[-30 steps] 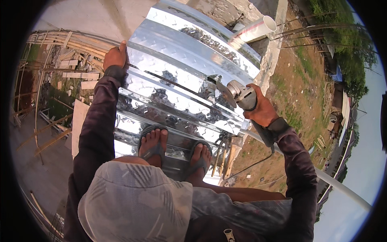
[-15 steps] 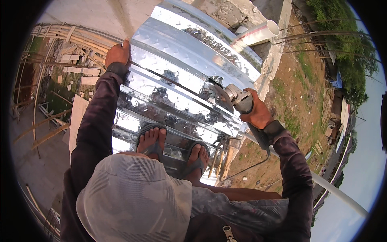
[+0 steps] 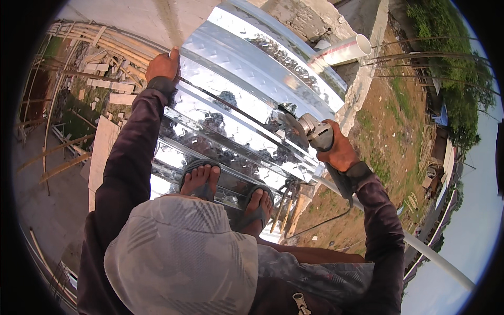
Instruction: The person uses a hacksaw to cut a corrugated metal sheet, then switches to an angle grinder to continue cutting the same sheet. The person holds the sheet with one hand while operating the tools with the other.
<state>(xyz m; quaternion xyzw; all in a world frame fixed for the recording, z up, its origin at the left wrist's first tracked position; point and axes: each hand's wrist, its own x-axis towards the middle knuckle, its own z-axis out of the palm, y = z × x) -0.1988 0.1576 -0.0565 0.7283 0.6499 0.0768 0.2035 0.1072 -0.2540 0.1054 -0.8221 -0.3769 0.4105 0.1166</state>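
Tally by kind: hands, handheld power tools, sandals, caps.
Bare hands (left hand, right hand): 2
Grey-and-silver disc grinder: 1
Dark grey thong-style sandals: 2
Pale grey patterned fabric cap: 1
Total: 6

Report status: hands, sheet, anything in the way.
Right hand gripping grinder, disc over sheet, contact unclear. Left hand at sheet's left edge. Sandalled feet on sheet, apart from disc.

Right hand (image 3: 340, 148) gripping grinder (image 3: 319, 135), left hand (image 3: 163, 67) at ribbed metal sheet (image 3: 226, 63) — sandalled feet (image 3: 201, 177)
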